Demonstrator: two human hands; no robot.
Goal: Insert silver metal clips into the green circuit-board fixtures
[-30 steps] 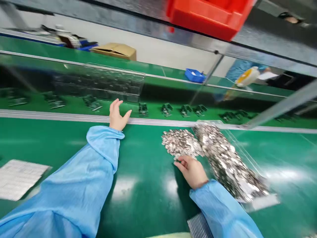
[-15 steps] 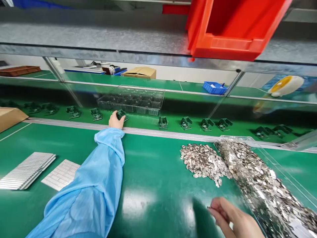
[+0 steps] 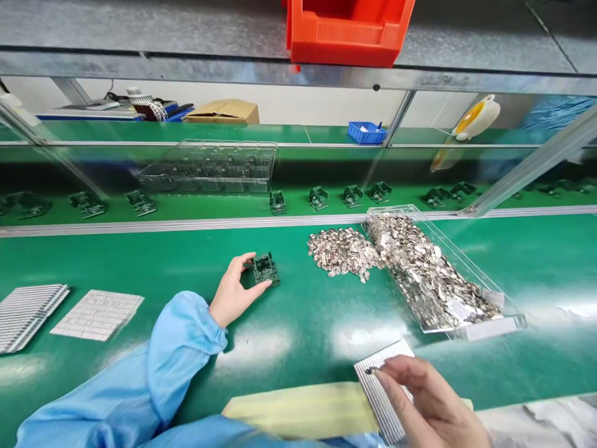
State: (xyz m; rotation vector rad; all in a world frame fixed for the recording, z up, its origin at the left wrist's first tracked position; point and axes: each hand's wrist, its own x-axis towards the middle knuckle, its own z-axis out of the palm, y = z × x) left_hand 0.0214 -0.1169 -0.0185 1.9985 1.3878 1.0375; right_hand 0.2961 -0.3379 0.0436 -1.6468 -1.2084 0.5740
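My left hand [image 3: 237, 287] grips a small green circuit board assembly [image 3: 265, 269] by its edges, low over the green bench. In my right hand [image 3: 420, 398], thumb and forefinger pinch a tiny dark piece [image 3: 370, 371], too small to name. Under that hand is a white ribbed sheet [image 3: 380, 392], partly covered by the fingers. A heap of small silvery metal pieces [image 3: 342, 249] lies on the bench to the right of the board. Beside it, a clear plastic tray [image 3: 494, 323] holds many more of these pieces.
More green board assemblies [image 3: 318, 198] stand in a row behind the metal rail [image 3: 200, 224]. A clear compartment tray [image 3: 209, 167] sits behind them. Striped sheets [image 3: 97, 315] lie at left, yellow paper [image 3: 303, 410] at the front. A red bin [image 3: 349, 37] hangs overhead.
My left hand has brought the board assembly from the row over the rail, nearer to me. My right hand still pinches the tiny piece. The view has shifted, showing the ribbed sheet and yellow paper.
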